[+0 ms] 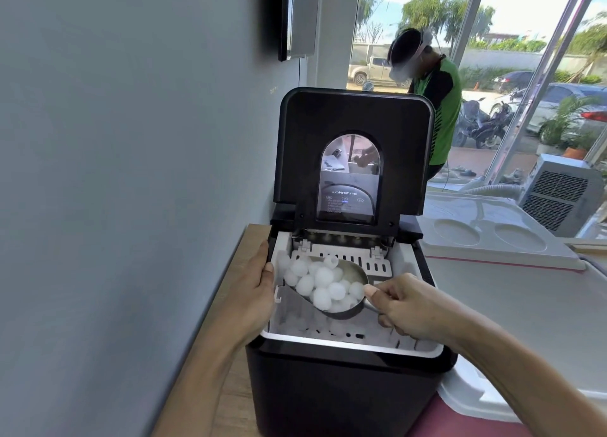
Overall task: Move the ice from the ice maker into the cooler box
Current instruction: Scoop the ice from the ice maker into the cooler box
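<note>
Wooden counter point(230, 305), left hand point(254, 292) gripping ice maker point(345, 387) rim, right hand point(404, 308) clasping ice-filled scoop point(331, 292)

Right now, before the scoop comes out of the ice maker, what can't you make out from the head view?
- Scoop handle: hidden inside the right hand.
- Ice left in the basket: covered by the loaded scoop and the ice maker front rim.
- Cooler box: only its white lid shows, lying closed; the body is out of sight.
- Left hand fingers: curled out of sight over the basket's left wall.
- Lid panel text: too small to read.
</note>
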`<action>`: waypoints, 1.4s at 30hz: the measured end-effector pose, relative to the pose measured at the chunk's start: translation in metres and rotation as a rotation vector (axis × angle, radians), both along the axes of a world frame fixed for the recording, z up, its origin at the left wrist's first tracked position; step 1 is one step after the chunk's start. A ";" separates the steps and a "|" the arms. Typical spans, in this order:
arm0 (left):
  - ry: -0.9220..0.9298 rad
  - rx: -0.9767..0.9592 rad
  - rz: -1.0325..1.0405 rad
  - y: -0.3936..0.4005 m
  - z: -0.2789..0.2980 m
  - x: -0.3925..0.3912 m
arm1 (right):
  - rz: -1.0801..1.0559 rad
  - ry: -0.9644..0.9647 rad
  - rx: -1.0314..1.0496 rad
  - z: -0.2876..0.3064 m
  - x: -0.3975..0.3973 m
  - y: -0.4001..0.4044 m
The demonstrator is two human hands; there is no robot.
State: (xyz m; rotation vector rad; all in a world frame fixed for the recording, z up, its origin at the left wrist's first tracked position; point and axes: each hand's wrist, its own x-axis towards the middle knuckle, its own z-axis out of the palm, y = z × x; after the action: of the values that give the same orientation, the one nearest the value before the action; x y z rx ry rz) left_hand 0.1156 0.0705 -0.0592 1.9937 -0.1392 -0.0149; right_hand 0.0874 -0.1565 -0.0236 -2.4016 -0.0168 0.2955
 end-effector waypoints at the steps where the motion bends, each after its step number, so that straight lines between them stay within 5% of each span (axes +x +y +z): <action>1: -0.003 0.006 0.000 0.000 -0.001 0.001 | -0.007 0.008 0.013 0.000 0.000 0.001; 24: -0.019 0.043 0.029 -0.002 0.007 -0.004 | -0.100 0.056 0.247 0.017 -0.013 -0.001; 42: -0.051 0.080 0.072 -0.007 0.012 -0.006 | -0.589 -0.081 0.265 0.008 -0.048 -0.139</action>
State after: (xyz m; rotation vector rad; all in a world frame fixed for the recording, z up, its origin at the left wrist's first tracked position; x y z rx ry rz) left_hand 0.1092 0.0637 -0.0467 2.0783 -0.1008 0.0774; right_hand 0.0391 -0.2950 -0.0159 -2.0423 0.5675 -0.0767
